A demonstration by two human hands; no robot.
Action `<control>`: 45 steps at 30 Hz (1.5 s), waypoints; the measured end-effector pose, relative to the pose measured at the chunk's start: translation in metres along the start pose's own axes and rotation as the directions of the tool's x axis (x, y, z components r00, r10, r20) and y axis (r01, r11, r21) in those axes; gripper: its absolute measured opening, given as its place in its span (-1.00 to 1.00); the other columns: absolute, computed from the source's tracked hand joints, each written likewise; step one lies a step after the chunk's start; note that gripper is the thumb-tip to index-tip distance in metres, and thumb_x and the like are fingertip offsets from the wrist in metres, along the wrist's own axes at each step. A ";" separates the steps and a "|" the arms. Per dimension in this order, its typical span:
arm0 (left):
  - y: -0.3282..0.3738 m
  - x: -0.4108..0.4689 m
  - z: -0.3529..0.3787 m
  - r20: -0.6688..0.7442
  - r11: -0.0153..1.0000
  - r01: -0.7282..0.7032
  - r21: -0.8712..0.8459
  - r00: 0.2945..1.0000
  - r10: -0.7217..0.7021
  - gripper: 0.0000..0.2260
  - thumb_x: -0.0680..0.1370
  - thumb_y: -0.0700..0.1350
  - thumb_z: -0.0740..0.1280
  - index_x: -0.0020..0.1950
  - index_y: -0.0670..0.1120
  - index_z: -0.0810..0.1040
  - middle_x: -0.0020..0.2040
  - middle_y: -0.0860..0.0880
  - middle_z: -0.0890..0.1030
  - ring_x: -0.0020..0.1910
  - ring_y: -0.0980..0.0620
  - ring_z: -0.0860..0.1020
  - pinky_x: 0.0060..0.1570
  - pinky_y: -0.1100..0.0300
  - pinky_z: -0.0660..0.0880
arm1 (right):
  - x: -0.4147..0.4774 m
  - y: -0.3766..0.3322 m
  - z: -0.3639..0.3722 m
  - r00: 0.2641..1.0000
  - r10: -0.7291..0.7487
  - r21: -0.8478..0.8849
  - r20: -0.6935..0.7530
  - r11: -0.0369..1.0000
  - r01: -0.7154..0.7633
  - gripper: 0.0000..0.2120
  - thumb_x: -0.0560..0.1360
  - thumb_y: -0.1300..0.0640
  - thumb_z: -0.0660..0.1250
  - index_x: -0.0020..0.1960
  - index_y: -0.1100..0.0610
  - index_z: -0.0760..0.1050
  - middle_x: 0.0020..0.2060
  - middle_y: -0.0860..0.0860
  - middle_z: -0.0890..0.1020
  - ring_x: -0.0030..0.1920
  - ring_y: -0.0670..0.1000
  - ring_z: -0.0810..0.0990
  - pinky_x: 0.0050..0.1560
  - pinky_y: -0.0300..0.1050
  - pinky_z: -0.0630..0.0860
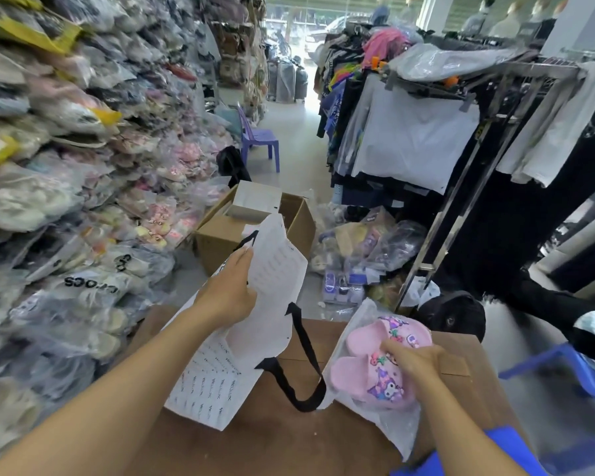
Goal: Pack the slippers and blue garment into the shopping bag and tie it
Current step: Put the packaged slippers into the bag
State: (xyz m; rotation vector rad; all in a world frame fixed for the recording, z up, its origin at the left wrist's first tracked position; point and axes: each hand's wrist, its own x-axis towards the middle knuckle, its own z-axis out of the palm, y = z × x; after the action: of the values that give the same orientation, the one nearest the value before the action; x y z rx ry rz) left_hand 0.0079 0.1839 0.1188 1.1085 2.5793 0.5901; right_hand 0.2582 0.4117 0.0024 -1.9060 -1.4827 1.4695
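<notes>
A white shopping bag (272,290) with small printed lettering and black strap handles stands on a brown cardboard surface (272,441). My left hand (232,290) grips its upper edge and holds it up. To the right, pink slippers (375,369) with cartoon charms lie inside a clear plastic pouch. My right hand (409,362) is closed on that pouch from the right side. A blue garment (474,458) shows at the bottom right edge, under my right forearm.
Bagged shoes are stacked high along the left wall (66,201). An open cardboard box (255,218) sits ahead on the floor, with loose bagged slippers (368,249) beside it. A clothes rack (461,139) fills the right. A purple chair (258,139) stands down the aisle.
</notes>
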 end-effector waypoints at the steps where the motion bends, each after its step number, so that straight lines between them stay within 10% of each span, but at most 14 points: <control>1: 0.000 0.000 -0.006 -0.008 0.999 -0.002 -0.038 1.000 0.002 -0.34 0.55 -0.18 0.18 0.60 -0.02 -0.04 0.60 0.15 -0.06 0.44 -0.11 0.31 0.25 -0.01 0.40 | -0.002 -0.010 -0.006 0.999 -0.041 0.015 -0.022 0.999 0.042 0.02 0.22 0.02 0.63 0.46 0.17 0.06 0.29 0.26 0.42 0.27 0.31 0.48 0.24 0.19 0.50; 7: -0.013 -0.002 -0.034 -0.058 0.980 -0.028 -0.196 0.998 0.017 -0.37 0.55 -0.21 0.23 0.59 -0.03 0.08 0.59 0.08 0.08 0.54 0.04 0.13 0.42 0.13 0.16 | -0.068 -0.105 -0.039 0.944 -0.298 0.321 0.145 0.916 0.240 -0.08 0.13 0.00 0.64 0.37 0.13 0.29 0.16 0.18 0.59 0.04 0.23 0.67 -0.03 0.36 0.63; 11: -0.025 -0.007 -0.047 -0.009 0.966 -0.041 -0.256 0.999 0.041 -0.32 0.53 -0.22 0.29 0.59 0.00 0.07 0.59 0.09 0.08 0.54 0.07 0.11 0.38 0.22 0.14 | -0.130 -0.148 -0.020 0.780 -0.543 0.279 0.312 0.837 0.471 -0.54 0.27 0.09 0.59 0.13 0.14 0.59 -0.04 0.16 0.74 -0.09 0.16 0.75 -0.02 0.23 0.67; 13: -0.032 -0.010 -0.055 0.024 0.964 -0.053 -0.261 0.998 0.061 -0.29 0.52 -0.21 0.31 0.59 0.00 0.04 0.59 0.10 0.06 0.54 0.09 0.09 0.44 0.19 0.12 | -0.153 -0.156 0.007 0.728 -0.591 0.183 0.348 0.804 0.565 -0.46 0.28 0.08 0.60 0.19 0.15 0.50 -0.01 0.15 0.70 -0.10 0.12 0.73 -0.08 0.09 0.69; 17: -0.038 -0.018 -0.067 0.070 0.958 -0.082 -0.275 0.992 0.105 -0.28 0.53 -0.23 0.29 0.60 0.01 0.01 0.55 0.18 0.06 0.52 0.17 0.07 0.43 0.24 0.10 | -0.188 -0.148 0.070 0.719 -0.501 -0.333 0.481 0.654 0.679 -0.08 0.23 -0.14 0.56 0.40 0.08 0.13 0.11 0.05 0.52 0.04 0.09 0.56 -0.10 -0.06 0.52; 22: -0.049 -0.023 -0.063 0.098 0.954 -0.126 -0.273 0.983 0.158 -0.21 0.46 -0.08 0.32 0.59 0.09 -0.03 0.59 0.19 -0.01 0.56 0.19 0.00 0.53 0.03 0.11 | -0.197 -0.122 0.146 0.728 -0.394 -0.505 0.561 0.534 0.678 -0.08 0.24 -0.23 0.48 0.40 0.12 0.12 0.11 0.07 0.54 0.11 0.16 0.56 -0.01 0.02 0.55; 30: -0.050 -0.033 -0.064 0.188 0.951 -0.164 -0.260 0.958 0.217 -0.22 0.51 -0.30 0.26 0.60 0.02 -0.08 0.58 0.19 -0.07 0.54 0.25 -0.05 0.44 0.38 0.03 | -0.169 -0.112 0.232 0.896 -0.133 -0.124 0.423 0.971 0.203 0.16 0.36 -0.06 0.47 0.58 0.12 -0.33 0.48 0.18 0.33 0.37 0.26 0.43 0.34 0.13 0.46; 35: -0.056 -0.042 -0.066 0.289 0.933 -0.177 -0.312 0.918 0.271 -0.21 0.50 -0.28 0.26 0.59 0.13 -0.06 0.56 0.29 -0.08 0.52 0.30 -0.03 0.40 0.36 0.15 | -0.158 -0.097 0.241 0.858 -0.178 -0.272 0.482 0.900 0.340 -0.20 0.51 0.02 0.39 0.55 0.25 0.03 0.40 0.25 0.39 0.34 0.26 0.46 0.35 0.11 0.43; 41: -0.045 -0.035 -0.047 0.189 0.898 -0.127 -0.422 0.956 0.224 -0.27 0.55 -0.20 0.27 0.58 0.17 -0.04 0.57 0.26 -0.02 0.49 0.26 0.07 0.34 0.29 0.22 | -0.142 -0.108 0.217 0.764 -0.204 -0.385 0.612 0.767 0.514 -0.03 0.37 -0.32 0.35 0.58 0.17 0.10 0.40 0.15 0.47 0.30 0.17 0.52 0.22 -0.03 0.50; 45: -0.019 -0.017 -0.029 0.081 0.922 -0.109 -0.372 0.985 0.149 -0.29 0.58 -0.19 0.28 0.60 0.02 -0.06 0.61 0.14 -0.06 0.58 0.09 -0.04 0.45 0.20 0.11 | -0.148 -0.121 0.158 0.695 -0.387 -0.321 0.607 0.680 0.659 -0.36 0.53 -0.12 0.36 0.50 0.13 0.30 0.41 0.09 0.46 0.33 0.12 0.49 0.12 -0.11 0.46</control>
State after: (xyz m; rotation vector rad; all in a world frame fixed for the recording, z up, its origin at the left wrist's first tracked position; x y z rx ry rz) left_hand -0.0046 0.1522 0.1367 1.1477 2.1941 0.9681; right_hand 0.0702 0.2849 0.1019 -1.0949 -2.6449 1.3873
